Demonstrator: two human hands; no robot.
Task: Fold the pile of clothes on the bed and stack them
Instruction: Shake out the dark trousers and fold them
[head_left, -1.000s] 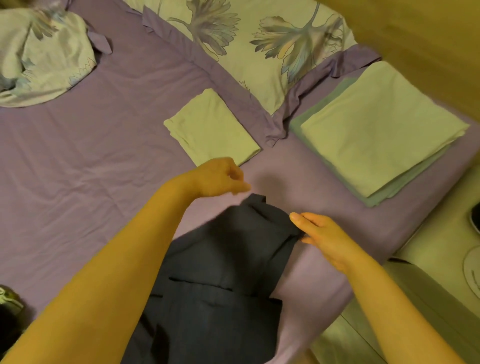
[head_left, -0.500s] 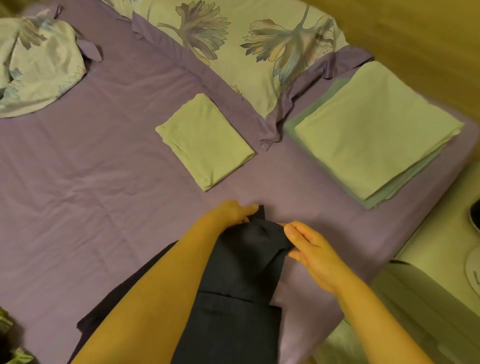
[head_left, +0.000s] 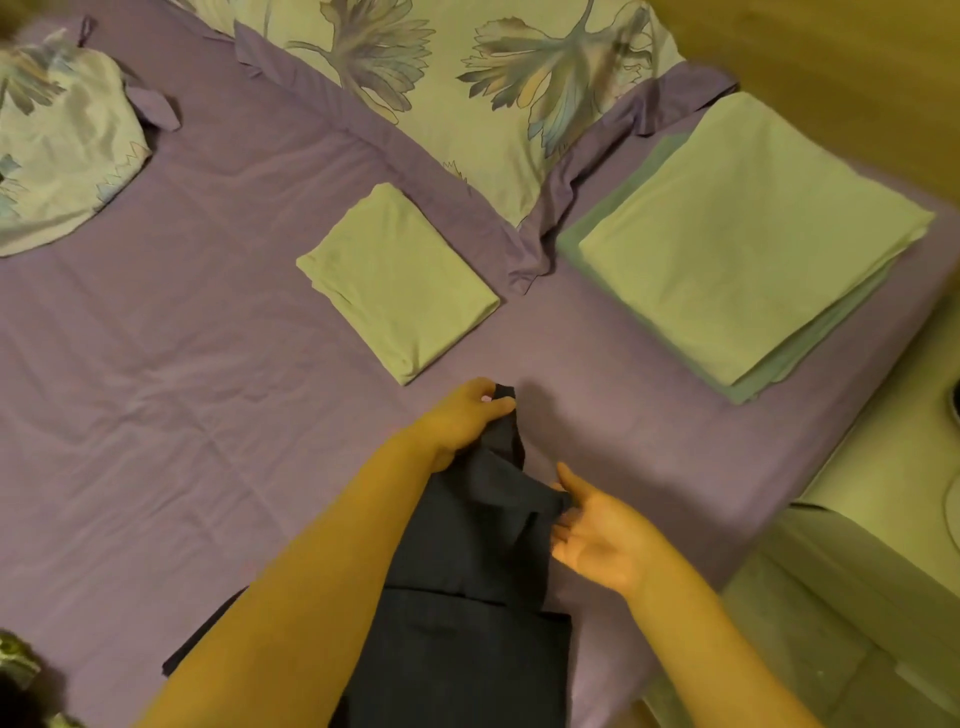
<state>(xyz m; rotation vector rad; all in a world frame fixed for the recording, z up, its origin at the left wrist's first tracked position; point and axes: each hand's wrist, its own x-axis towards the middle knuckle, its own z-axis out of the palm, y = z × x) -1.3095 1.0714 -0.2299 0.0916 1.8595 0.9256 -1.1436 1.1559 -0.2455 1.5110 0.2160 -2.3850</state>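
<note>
A dark navy garment (head_left: 467, 597) lies on the purple bed sheet (head_left: 182, 415) near the front edge. My left hand (head_left: 462, 415) grips its far corner, fingers curled round the cloth. My right hand (head_left: 597, 535) is palm up at the garment's right edge, fingers relaxed and touching the fabric. A small folded light-green piece (head_left: 400, 280) lies just beyond the garment. A larger folded light-green stack (head_left: 748, 234) sits at the right, on a grey-green piece.
A floral pillow (head_left: 493, 93) with a purple border lies at the head of the bed. A crumpled floral cloth (head_left: 57, 156) sits at the far left. A wooden wall (head_left: 831, 67) and the pale floor (head_left: 872, 457) bound the bed's right side.
My left hand came down onto the dark garment's far corner and took hold of it. My right hand turned palm up and slid back along the garment's right edge.
</note>
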